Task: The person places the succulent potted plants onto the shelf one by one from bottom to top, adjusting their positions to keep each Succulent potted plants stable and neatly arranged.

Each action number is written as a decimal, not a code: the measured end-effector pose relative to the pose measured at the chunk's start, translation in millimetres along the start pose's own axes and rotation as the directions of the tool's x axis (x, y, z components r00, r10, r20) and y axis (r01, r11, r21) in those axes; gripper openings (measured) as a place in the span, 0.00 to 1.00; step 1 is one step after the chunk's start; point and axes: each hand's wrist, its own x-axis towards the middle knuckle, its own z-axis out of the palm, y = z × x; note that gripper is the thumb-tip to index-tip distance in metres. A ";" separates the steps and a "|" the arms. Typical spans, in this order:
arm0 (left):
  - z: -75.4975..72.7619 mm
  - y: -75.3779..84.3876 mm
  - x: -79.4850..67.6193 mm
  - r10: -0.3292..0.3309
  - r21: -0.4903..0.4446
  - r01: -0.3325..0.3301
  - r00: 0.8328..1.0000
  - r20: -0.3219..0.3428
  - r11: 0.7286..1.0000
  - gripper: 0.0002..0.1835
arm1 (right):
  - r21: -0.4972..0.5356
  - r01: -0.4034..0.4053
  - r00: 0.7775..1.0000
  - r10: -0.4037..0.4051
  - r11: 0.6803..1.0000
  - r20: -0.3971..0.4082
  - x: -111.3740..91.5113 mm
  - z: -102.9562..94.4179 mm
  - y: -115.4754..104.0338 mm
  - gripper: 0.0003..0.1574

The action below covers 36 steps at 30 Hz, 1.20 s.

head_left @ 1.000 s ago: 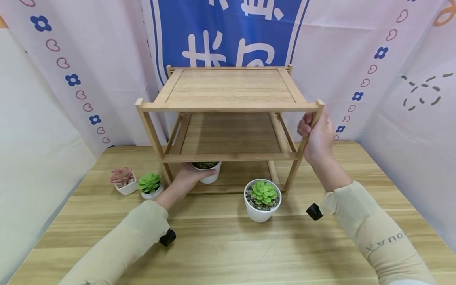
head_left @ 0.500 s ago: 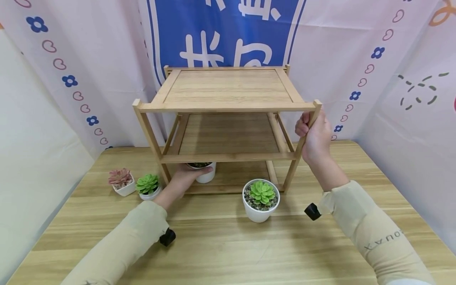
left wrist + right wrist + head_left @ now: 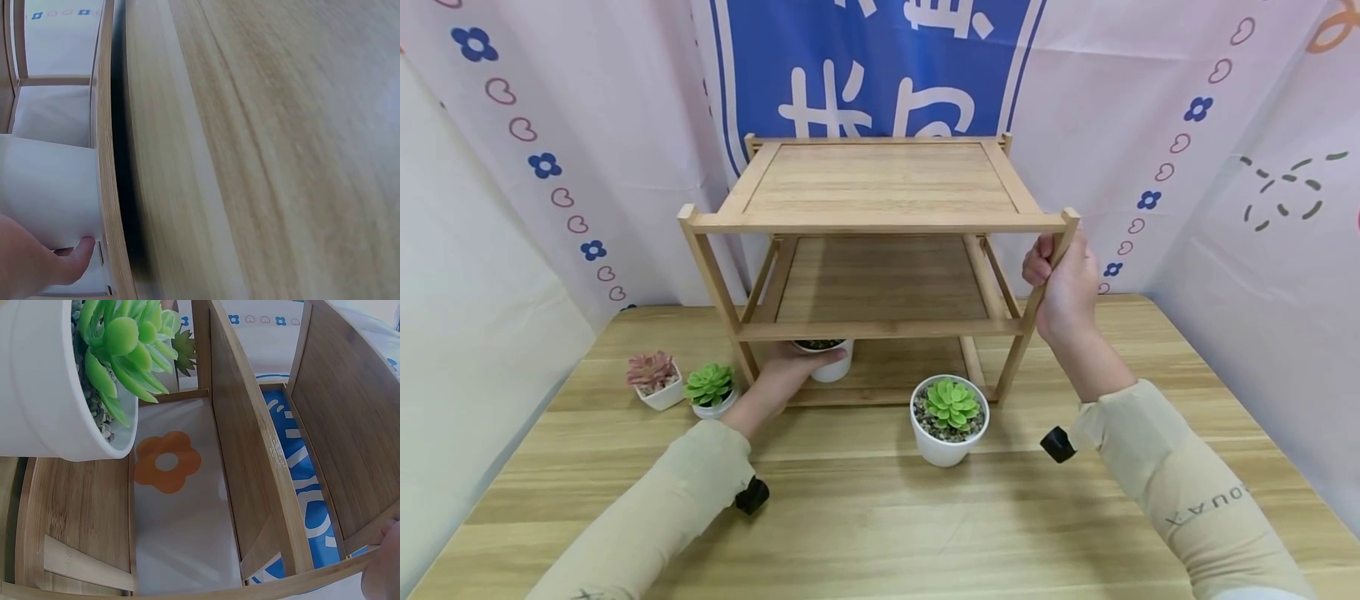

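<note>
A three-tier wooden rack [image 3: 880,222] stands on the table. My left hand [image 3: 786,375] reaches into its lowest tier near the left end and holds a white plant pot [image 3: 833,367], its thumb along the pot's front. The upper part of that plant is hidden behind the middle shelf. In the left wrist view, the pot [image 3: 53,187] stands behind the rack's front rail, with the thumb of the left hand [image 3: 44,265] against it. My right hand [image 3: 1067,283] grips the rack's right front post. A white pot with a green succulent [image 3: 951,408] stands before the rack, right of centre.
Left of the rack sit a pink succulent [image 3: 653,371] in a white pot and a green succulent [image 3: 711,386] in another, close to my left forearm. A patterned curtain [image 3: 880,75] hangs right behind the rack. Wooden tabletop [image 3: 880,517] spreads out in front.
The left hand and its pot have shifted slightly left within the lowest tier. The right hand keeps its grip on the post. The head view has moved a little.
</note>
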 end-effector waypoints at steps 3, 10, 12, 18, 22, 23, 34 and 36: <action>0.0 -0.2 -0.1 -0.003 -0.005 0.003 1.000 -0.007 1.000 0.46 | -0.001 -0.006 1.000 0.006 1.000 -0.005 -0.1 0.4 0.2 0.31; -3.2 -1.4 -0.1 -0.007 0.014 0.007 1.000 -0.003 1.000 0.48 | 0.010 0.000 1.000 0.000 1.000 -0.009 0.3 0.3 0.3 0.31; -3.9 -0.7 -0.6 -0.014 0.020 0.014 1.000 0.001 1.000 0.49 | 0.010 0.003 1.000 -0.003 1.000 -0.010 0.6 0.1 0.0 0.31; -4.2 2.0 -2.5 -0.033 0.039 0.033 0.999 0.005 0.999 0.48 | 0.001 -0.003 1.000 0.003 1.000 -0.017 1.2 -1.4 -0.2 0.31; -4.5 2.9 -4.1 -0.048 0.067 0.048 0.999 0.000 0.997 0.49 | -0.006 0.009 1.000 -0.009 1.000 -0.017 0.6 -0.8 0.1 0.31; -4.5 3.2 -4.6 -0.054 0.076 0.054 0.999 -0.003 0.996 0.50 | -0.011 0.013 1.000 -0.013 1.000 -0.016 0.5 -0.6 0.3 0.31; -2.6 -0.9 -11.5 -0.025 0.055 0.026 1.000 -0.014 0.998 0.51 | 0.002 0.015 1.000 -0.015 1.000 -0.014 0.6 -0.1 0.6 0.31; -2.4 -1.0 -12.4 -0.019 0.053 0.020 1.000 -0.019 0.998 0.51 | 0.001 0.019 1.000 -0.019 1.000 -0.014 0.7 -0.1 0.2 0.31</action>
